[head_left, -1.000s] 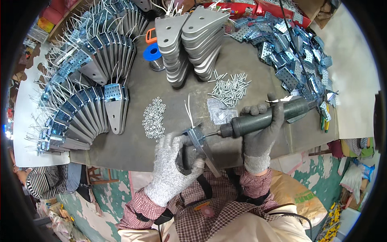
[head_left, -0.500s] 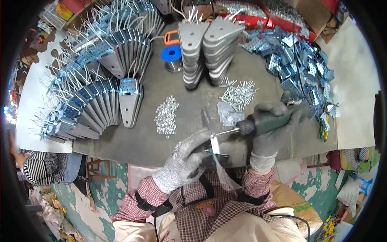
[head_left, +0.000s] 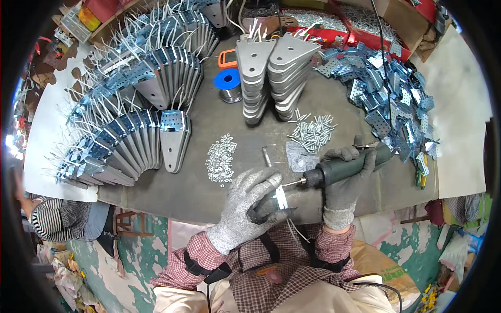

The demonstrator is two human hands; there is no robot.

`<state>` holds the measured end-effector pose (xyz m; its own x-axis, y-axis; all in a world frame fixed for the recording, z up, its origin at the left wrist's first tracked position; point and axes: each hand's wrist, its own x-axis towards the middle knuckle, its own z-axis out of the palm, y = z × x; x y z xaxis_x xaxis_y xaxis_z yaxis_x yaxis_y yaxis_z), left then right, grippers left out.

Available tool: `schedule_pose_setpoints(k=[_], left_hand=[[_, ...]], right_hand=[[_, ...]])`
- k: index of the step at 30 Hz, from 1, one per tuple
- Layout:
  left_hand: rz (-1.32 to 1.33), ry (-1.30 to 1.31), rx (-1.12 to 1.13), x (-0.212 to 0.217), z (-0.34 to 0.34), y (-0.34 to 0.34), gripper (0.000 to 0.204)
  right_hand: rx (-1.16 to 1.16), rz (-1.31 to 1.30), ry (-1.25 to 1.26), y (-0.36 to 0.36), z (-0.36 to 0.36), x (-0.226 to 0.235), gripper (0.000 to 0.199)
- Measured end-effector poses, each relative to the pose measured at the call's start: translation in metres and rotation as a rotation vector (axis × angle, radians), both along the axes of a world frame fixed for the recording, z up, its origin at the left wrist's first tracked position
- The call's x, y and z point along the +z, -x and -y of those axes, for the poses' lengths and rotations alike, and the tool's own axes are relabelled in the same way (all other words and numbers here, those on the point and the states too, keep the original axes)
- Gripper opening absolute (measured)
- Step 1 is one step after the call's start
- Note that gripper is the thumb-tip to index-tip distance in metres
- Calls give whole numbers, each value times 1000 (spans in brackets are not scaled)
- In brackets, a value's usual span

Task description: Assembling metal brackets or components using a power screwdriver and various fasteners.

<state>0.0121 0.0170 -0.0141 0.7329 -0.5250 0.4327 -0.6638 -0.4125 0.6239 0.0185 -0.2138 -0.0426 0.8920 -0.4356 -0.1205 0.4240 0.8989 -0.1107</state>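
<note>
Over the near edge of a dark worktable (head_left: 156,192), a gloved left hand (head_left: 249,204) curls its fingers around a metal part (head_left: 282,198) with white wires (head_left: 296,232) trailing toward the person. The gloved right hand (head_left: 344,195) grips a dark power driver (head_left: 342,169), its bit pointing left at the part; whether they touch is unclear. Beyond lie loose nuts (head_left: 221,159) at left, screws (head_left: 313,133) at right, stacked grey plates (head_left: 254,83) farther back, and blue brackets (head_left: 383,96) heaped far right.
</note>
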Motion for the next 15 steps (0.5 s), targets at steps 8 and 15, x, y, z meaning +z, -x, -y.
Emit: schedule_pose_setpoints(k=[8,15], left_hand=[[258,-625,370,14,-28,-76,23],[349,-924,169,15,-18,-85,21]], right_hand=[[14,11,30,0,5,-3,41],[6,-41,9,-2,1,0,41]])
